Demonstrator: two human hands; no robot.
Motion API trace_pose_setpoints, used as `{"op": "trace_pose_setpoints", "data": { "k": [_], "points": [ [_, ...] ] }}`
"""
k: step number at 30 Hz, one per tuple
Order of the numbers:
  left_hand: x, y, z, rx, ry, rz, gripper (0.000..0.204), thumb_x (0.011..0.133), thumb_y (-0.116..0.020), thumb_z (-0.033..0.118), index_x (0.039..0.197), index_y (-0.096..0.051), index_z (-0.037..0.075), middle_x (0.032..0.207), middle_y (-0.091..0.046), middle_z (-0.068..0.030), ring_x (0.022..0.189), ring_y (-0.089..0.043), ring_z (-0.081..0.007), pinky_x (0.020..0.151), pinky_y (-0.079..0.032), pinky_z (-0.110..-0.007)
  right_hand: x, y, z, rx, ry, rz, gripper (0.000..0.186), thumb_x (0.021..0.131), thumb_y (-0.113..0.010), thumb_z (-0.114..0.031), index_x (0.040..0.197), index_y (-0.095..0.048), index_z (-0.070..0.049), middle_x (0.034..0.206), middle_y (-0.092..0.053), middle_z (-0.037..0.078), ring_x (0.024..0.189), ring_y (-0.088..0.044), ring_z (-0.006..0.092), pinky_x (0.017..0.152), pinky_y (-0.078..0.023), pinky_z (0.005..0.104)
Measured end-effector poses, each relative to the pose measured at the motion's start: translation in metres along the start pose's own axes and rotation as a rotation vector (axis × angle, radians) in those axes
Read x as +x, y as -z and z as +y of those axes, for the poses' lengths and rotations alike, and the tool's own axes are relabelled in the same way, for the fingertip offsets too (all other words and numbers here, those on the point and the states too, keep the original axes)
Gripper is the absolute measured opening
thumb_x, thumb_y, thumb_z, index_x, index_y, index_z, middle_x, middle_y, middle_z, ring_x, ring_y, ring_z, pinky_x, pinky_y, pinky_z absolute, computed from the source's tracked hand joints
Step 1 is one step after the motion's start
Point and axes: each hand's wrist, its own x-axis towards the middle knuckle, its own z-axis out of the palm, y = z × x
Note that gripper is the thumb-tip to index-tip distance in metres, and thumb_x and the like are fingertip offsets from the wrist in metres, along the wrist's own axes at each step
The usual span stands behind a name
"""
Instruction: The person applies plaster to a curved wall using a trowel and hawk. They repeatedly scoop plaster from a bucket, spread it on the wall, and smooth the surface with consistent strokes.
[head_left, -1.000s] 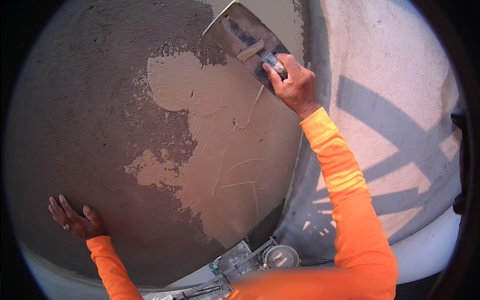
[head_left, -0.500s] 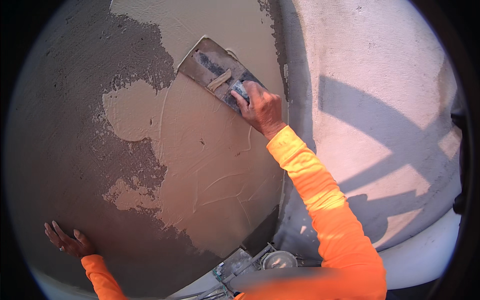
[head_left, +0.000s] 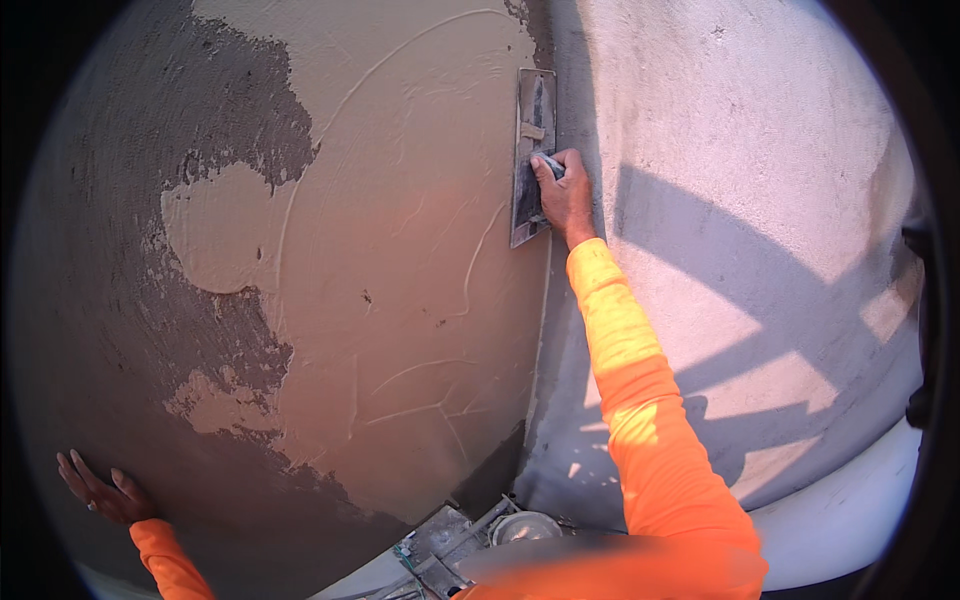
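Plastering trowel [head_left: 525,172] located at the upper right margin of a beige plaster coat [head_left: 380,240], its long rectangular blade standing near upright just beside the corner where the dark grey wall [head_left: 120,240] meets a paler adjoining wall [head_left: 740,110]. Right hand [head_left: 566,198] is clamped on the trowel's handle, fingers wrapped round it and thumb along the near side; whether the full blade face bears on the coat cannot be determined. A short tan strip [head_left: 532,131] is noted across the back of the blade, above the handle. Left hand [head_left: 104,493] is at lower left, fingers spread apart and holding nothing, with a ring on one finger; it is placed at the bare dark grey wall, well apart from the trowel, and palm contact cannot be confirmed. Plaster coat shows a ragged left edge, a long curved ridge through its upper part, shorter crossing ridges lower down and small dark pits near its middle. Both forearms are in orange sleeves [head_left: 650,430]. Banded shadows fall across the paler wall. At the lower edge, a round container [head_left: 525,527] stands beside grey, stained boards [head_left: 438,537], partly hidden by a blurred area.
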Motion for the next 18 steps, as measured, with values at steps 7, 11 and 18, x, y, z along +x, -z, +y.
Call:
{"op": "trace_pose_setpoints", "data": {
  "k": [7, 11, 18],
  "points": [
    [-0.003, -0.002, -0.004, -0.011, 0.007, -0.006, 0.061, 0.106, -0.042, 0.043, 0.156, -0.045, 0.009, 0.162, -0.042, -0.0197, 0.149, -0.04, -0.0412, 0.122, -0.032, -0.054, -0.022, -0.003, -0.039, 0.17, 0.095, -0.073, 0.042, 0.094, -0.078, -0.039, 0.1, -0.06, -0.002, 0.084, -0.069, 0.021, 0.08, -0.071, 0.0306, 0.073, -0.055, 0.0426],
    [-0.002, -0.002, -0.007, -0.038, -0.002, -0.019, 0.062, 0.104, -0.042, 0.042, 0.153, -0.048, 0.005, 0.16, -0.043, -0.0207, 0.148, -0.04, -0.0427, 0.121, -0.034, -0.056, -0.085, -0.003, -0.076, 0.308, 0.276, -0.301, 0.038, 0.094, -0.079, -0.035, 0.103, -0.06, -0.003, 0.085, -0.07, 0.02, 0.082, -0.074, 0.0377, 0.071, -0.056, 0.0402],
    [-0.004, -0.003, -0.011, 0.004, -0.026, -0.006, 0.063, 0.105, -0.042, 0.049, 0.15, -0.051, 0.005, 0.158, -0.045, -0.0202, 0.146, -0.042, -0.0415, 0.12, -0.035, -0.056, -0.125, 0.005, -0.006, 0.179, -0.041, 0.044, 0.042, 0.095, -0.078, -0.04, 0.103, -0.063, -0.002, 0.085, -0.068, 0.011, 0.077, -0.065, 0.0225, 0.074, -0.055, 0.0371]
  ]
}}
